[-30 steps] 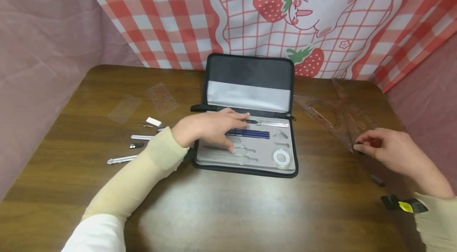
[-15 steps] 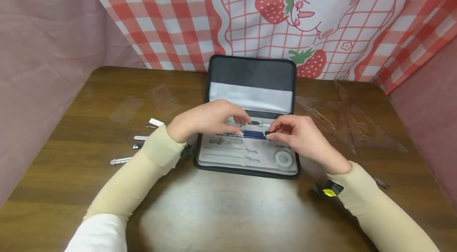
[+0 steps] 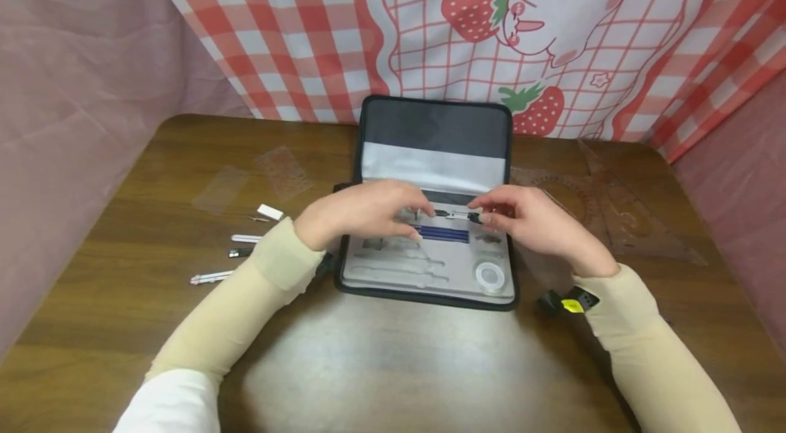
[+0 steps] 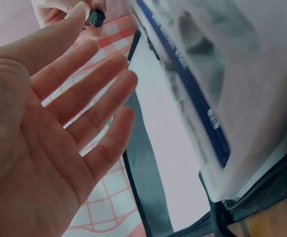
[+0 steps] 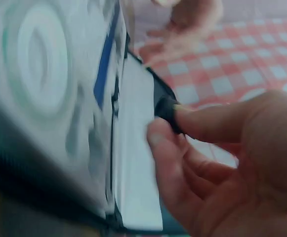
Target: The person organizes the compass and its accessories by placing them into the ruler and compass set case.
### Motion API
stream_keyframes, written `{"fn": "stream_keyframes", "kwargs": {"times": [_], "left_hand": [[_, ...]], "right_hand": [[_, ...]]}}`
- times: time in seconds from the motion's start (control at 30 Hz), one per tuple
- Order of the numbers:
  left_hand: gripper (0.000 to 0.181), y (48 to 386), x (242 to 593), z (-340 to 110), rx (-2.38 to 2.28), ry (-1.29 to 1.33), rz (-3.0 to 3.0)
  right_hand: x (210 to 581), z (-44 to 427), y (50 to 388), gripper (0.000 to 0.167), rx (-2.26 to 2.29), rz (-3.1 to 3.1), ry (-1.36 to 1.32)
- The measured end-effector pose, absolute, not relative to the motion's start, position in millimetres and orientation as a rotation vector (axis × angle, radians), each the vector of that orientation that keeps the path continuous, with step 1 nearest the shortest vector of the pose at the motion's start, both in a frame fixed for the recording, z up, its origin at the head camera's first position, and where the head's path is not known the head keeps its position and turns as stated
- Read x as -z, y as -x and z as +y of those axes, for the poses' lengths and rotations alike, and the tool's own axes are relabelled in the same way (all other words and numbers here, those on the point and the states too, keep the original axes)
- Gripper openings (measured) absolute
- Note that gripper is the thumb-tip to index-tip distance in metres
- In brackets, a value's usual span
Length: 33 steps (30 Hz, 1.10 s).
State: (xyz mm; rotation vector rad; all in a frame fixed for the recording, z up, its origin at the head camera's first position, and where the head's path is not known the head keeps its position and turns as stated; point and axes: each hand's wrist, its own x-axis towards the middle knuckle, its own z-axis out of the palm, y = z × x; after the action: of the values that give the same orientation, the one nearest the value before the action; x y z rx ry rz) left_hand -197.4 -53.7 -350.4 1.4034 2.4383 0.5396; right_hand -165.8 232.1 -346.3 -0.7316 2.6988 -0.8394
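Observation:
An open black zip case [image 3: 436, 123] stands on the table with its lid raised. Its pale moulded tray [image 3: 381, 277] holds a silver compass [image 3: 457, 215], blue pencils [image 3: 445, 234] and a white ring-shaped item [image 3: 489, 276]. My right hand [image 3: 537, 225] pinches a small black piece [image 5: 167, 111] between thumb and forefinger, above the right end of the compass; its exact kind is unclear. Over the tray's left side hovers my left hand [image 3: 371, 211], its fingers [image 4: 91, 98] spread and relaxed in the left wrist view, holding nothing. It hides part of the tray.
Left of the case lie a white eraser [image 3: 270, 212], a white stick-like tool [image 3: 245, 239], a small black item [image 3: 239, 253] and a silver-white tool [image 3: 210, 277]. Clear plastic templates [image 3: 284, 170] lie behind these. Transparent set squares [image 3: 638, 215] rest on the right.
My right hand has come from beside the set squares leftward over the case with the black piece, then slightly farther back, off the blue pencils. My left hand stays over the tray.

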Motion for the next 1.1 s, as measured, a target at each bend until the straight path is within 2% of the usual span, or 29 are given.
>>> {"fn": "stream_keyframes", "kwargs": {"times": [0.13,0.37,0.67,1.1], "left_hand": [[0.046,195,356,-51,-0.435,-1.336,2.42],[0.056,191,360,-50,-0.284,-1.228,2.393],[0.054,192,358,-50,-0.283,-1.245,2.389],[0.056,187,359,-47,-0.238,-1.197,2.395]], "right_hand": [[347,246,165,0.029,0.778,2.617,0.814],[353,247,167,0.016,0.689,2.58,0.788],[354,248,171,0.012,0.597,2.671,0.865],[349,249,164,0.019,0.499,2.626,0.867]]}}
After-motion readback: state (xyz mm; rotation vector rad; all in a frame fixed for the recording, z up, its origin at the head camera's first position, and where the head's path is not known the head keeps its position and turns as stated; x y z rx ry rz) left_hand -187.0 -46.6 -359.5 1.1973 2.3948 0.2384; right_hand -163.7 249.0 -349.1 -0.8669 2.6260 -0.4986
